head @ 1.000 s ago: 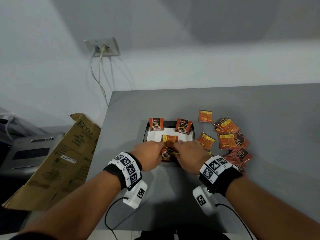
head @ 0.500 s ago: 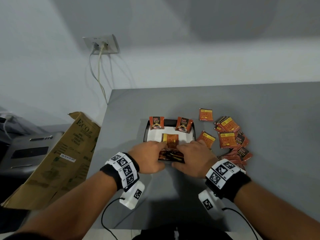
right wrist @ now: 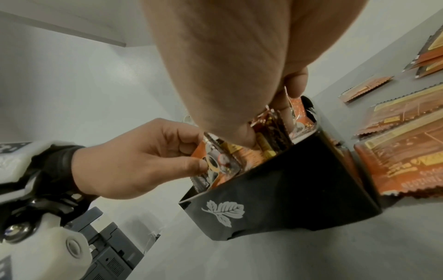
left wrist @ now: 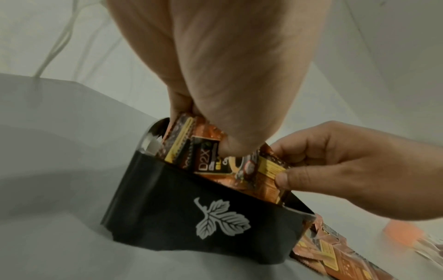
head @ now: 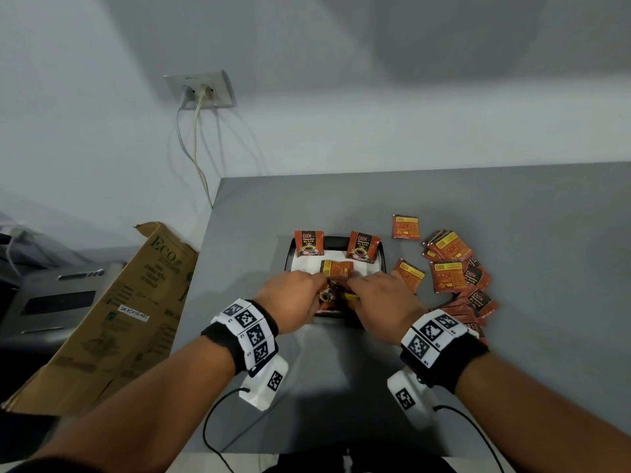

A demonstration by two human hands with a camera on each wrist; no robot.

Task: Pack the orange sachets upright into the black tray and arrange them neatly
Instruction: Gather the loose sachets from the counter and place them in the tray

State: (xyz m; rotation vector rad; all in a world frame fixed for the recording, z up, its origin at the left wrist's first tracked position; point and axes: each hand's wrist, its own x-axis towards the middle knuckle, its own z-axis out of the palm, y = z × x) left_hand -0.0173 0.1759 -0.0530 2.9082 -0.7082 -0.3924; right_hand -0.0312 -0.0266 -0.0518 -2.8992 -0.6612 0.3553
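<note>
At the frame centre of the head view, the left hand (head: 294, 298) and right hand (head: 382, 302) meet over the near end of the black rectangular tray (head: 336, 241). Both pinch orange foil sachets (left wrist: 217, 161) standing in it, thumbs and curled fingers (right wrist: 191, 166) clamped on their edges (only the wrist views show this). Loose orange sachets (head: 450, 268) lie right of the tray on the grey table (head: 512, 206), whose left edge runs near it.

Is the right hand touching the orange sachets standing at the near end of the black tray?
Touching. In the left wrist view the right hand pinches the corner of an orange sachet between thumb and fingers, above the black tray.
</note>
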